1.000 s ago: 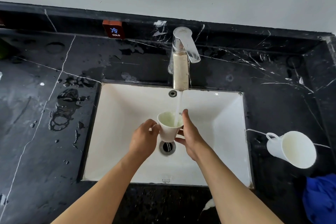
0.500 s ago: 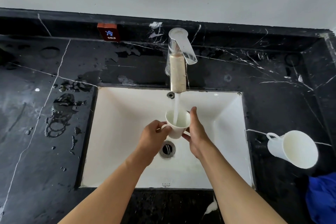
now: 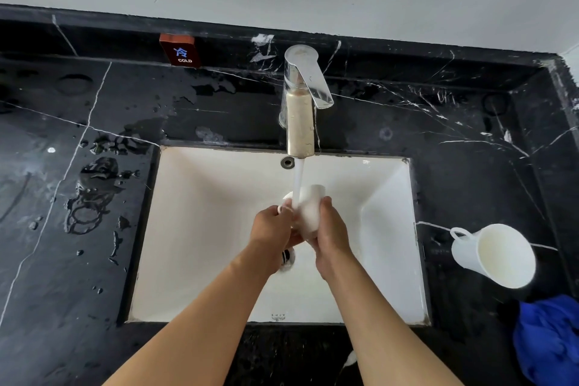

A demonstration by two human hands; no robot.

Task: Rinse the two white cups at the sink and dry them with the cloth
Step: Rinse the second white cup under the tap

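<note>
A white cup (image 3: 308,208) is held upside down over the white sink (image 3: 200,229), its base pointing up and away, under the stream running from the tap (image 3: 300,110). My left hand (image 3: 272,229) pinches its handle and rim side. My right hand (image 3: 330,233) curls round its right wall. The second white cup (image 3: 495,255) lies on its side on the black counter to the right, mouth toward me. A blue cloth (image 3: 550,341) lies bunched at the lower right.
The black marble counter (image 3: 78,229) left of the sink has puddles and drops. A small red COLD sign (image 3: 180,50) sits on the back ledge. The drain (image 3: 286,257) shows below my hands.
The cup, upright and filling under the stream before, has been turned over, so its base now faces up. Both hands stayed on it.
</note>
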